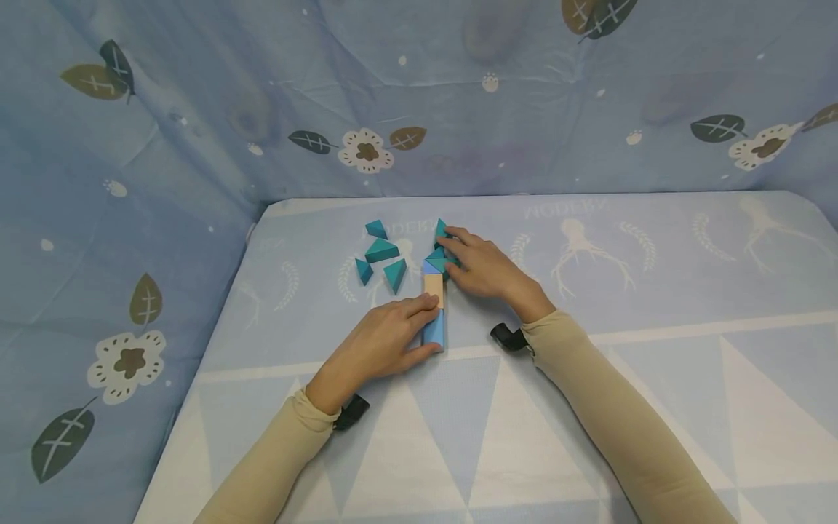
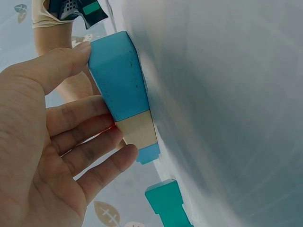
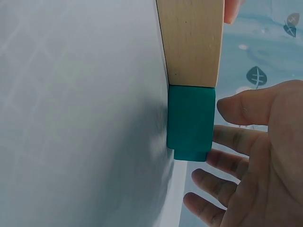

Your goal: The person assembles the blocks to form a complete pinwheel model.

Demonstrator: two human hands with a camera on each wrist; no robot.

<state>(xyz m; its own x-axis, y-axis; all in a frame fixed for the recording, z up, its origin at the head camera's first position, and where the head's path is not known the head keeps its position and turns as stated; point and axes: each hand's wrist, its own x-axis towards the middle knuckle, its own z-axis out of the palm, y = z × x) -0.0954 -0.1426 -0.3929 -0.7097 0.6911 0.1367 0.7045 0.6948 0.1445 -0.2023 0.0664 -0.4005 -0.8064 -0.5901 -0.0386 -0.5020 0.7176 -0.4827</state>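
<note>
A row of blocks lies on the table: a blue block (image 1: 433,331) nearest me, a plain wooden block (image 1: 433,285) beyond it, then a small blue triangle (image 1: 428,268) and teal triangular blocks (image 1: 436,255). My left hand (image 1: 389,335) rests over the near part, its thumb at the blue block's near end and fingertips by the wooden one. In the left wrist view those fingers (image 2: 92,151) are loosely extended. At the row's far end is my right hand (image 1: 484,266), fingers spread, touching a teal block (image 3: 191,123); its thumb (image 3: 236,109) stands slightly apart from that block.
Several loose teal triangular blocks (image 1: 382,250) are scattered left of the row. A patterned cloth (image 1: 628,407) covers the table, and a blue curtain (image 1: 458,94) hangs behind its far edge. Each wrist carries a black camera mount (image 1: 508,338).
</note>
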